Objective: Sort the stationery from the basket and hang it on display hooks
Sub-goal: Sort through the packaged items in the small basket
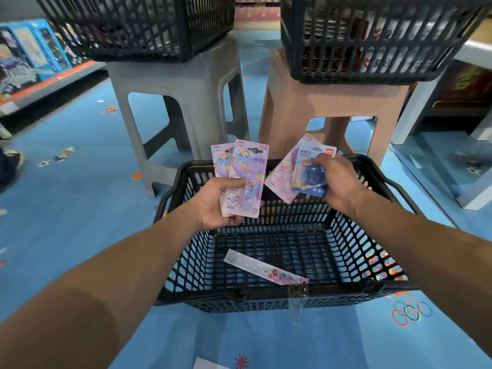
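Through the head camera, my left hand (215, 202) grips two overlapping purple carded packs (246, 179), thumb across the front and fingers curled behind. My right hand (338, 182) pinches a blue sharpener pack (310, 171) with a pink card (279, 177) fanned beneath it. Both bundles hover over the far half of the black basket (186, 262), which sits on the blue floor (80, 209). One ruler (263, 269) in a clear sleeve lies slantwise on the basket's bottom, the sleeve's end spilling over the near rim. I judge this to be the sorting step: like with like before anything is hung. To do it well I'd leave each card's hang-hole free of my fingers, square the purple packs so their holes line up, and settle whether the pink card belongs with them. The ruler wants collecting too. No display hooks show, so I can't say where these go. My right fingers cover much of the sharpener blister and the pink card's print is mostly hidden. The left upper basket (138, 25) on the grey stool (181, 83) and the right upper basket (372, 38) on the beige stool (319, 102) are cut off at the top, their contents a blur.
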Motion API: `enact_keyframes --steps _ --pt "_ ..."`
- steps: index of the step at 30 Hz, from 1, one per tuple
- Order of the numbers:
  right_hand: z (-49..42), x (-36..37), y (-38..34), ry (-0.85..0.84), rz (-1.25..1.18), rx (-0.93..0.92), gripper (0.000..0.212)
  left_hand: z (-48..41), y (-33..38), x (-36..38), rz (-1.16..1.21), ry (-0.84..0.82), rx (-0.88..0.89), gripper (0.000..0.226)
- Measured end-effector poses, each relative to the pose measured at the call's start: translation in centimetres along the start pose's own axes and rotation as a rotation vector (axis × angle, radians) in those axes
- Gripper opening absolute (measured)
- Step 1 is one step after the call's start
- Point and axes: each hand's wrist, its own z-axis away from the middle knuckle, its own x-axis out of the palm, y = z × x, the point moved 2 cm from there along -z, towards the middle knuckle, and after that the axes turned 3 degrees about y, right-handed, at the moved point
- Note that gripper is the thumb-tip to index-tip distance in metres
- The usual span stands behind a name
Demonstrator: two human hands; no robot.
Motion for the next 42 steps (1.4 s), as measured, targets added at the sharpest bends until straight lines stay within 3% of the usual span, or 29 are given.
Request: enact_keyframes --steps 2,6,10,17,22,26,30,33,36,39,42 --pt "0.2 -0.3 -0.6 -0.012 0.029 -0.027 0.018 0.0 0.0 -0.7 -0.029 0.054 0.005 0.036" --pt "2.6 1.7 0.4 -0.304 0.11 0.096 0.03 -0.2 -0.5 -0.2 -0.108 0.112 -0.012 0.013" --pt "3.5 4.4 1.6 -0.37 0.063 0.116 0.03 -0.5 -0.8 1.7 -0.05 0.037 -0.068 0.036" --pt "3.1 5.2 2.4 -0.322 0.017 0.135 0.03 0.2 -0.6 2.3 -0.026 0.035 -0.057 0.04" --pt "3.1 5.1 2.9 -0.279 -0.044 0.16 0.037 0.9 -0.6 2.7 -0.063 -0.079 -0.065 0.039" --pt "2.8 4.2 4.0 -0.355 0.01 0.243 0.035 0.5 -1.6 1.9 -0.212 0.004 -0.091 0.024" --pt "1.7 2.5 5.6 -0.277 0.107 0.319 0.025 0.1 -2.4 0.7 -0.319 0.007 -0.182 0.015" --pt "1.0 2.3 6.8 -0.254 0.083 0.384 0.013 -0.8 -2.7 0.6 -0.25 0.032 -0.192 0.027" --pt "0.6 2.5 7.5 -0.181 0.063 0.421 0.023 -1.8 -3.0 0.5 -0.198 0.082 -0.214 0.018" --pt "-0.9 0.9 8.0 -0.041 0.228 0.403 0.028 -2.4 -4.0 -0.3 -0.32 0.095 -0.294 0.014" --pt "-2.8 -1.3 9.1 -0.12 0.844 0.328 0.019 -2.8 -5.2 -1.4 -0.445 0.05 -0.416 0.017"
